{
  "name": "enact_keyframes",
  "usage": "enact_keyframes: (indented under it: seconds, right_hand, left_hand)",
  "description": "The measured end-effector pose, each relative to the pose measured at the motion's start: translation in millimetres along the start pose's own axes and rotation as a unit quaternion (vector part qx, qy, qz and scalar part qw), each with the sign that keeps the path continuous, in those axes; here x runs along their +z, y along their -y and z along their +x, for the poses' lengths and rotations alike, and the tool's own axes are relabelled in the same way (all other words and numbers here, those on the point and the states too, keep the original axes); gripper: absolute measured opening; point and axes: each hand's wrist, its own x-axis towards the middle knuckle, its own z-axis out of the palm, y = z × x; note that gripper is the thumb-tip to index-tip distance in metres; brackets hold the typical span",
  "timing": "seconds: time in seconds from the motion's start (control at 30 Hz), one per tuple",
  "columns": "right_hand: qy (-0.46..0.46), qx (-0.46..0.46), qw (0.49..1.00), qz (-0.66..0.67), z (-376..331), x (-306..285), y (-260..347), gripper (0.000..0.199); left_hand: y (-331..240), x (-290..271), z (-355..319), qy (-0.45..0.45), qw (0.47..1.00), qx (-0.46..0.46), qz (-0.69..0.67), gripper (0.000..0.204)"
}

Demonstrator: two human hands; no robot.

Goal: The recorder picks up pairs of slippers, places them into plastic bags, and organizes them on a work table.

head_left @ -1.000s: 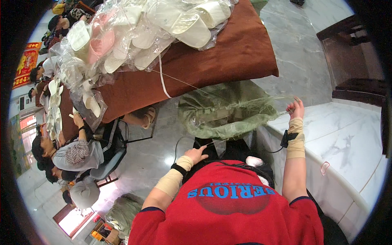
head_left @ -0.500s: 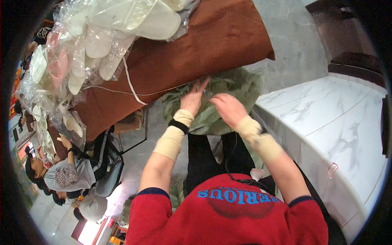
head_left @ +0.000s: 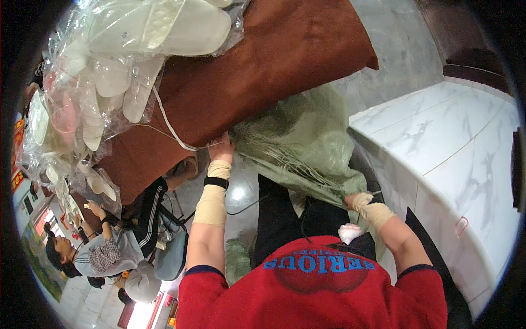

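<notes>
A pale green woven plastic sack with a frayed, stringy edge stands in front of my legs, beside the table. My right hand is closed on the sack's near right corner, its fingertips partly hidden in the folds. At the left end of the same frayed edge is my left hand, closed there against the table's side, its fingers partly hidden. The sack's edge stretches between both hands. A thin white cord hangs over the table edge and reaches down close to my left hand.
A brown-covered table bears a heap of pale slippers in clear bags. To the right runs a white marble-patterned ledge. Another person sits at the left by the table. More green sacking lies by my left leg.
My hands have moved apart, the left toward the table's side and the right back toward me. The sack, bunched up before, is now spread and raised between them.
</notes>
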Motion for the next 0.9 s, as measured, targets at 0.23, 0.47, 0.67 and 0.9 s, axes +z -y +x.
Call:
enact_keyframes:
  seconds: [0.23,0.47,0.67,0.9]
  right_hand:
    - [-0.409,-0.180,0.861,0.242,-13,-208,109,0.012]
    - [-0.418,0.135,0.888,0.138,85,-301,-16,0.031]
    - [-0.456,0.042,0.888,0.037,-2,-320,30,0.026]
    - [-0.708,0.031,0.690,0.146,4,-244,12,0.046]
  left_hand:
    - [-65,-65,-65,-0.094,0.990,0.102,-0.025,0.040]
    - [-84,14,-119,0.223,0.960,0.121,-0.118,0.024]
    - [-126,-17,-97,-0.040,0.934,0.223,-0.277,0.027]
    - [-192,42,-10,0.105,0.973,0.101,-0.177,0.072]
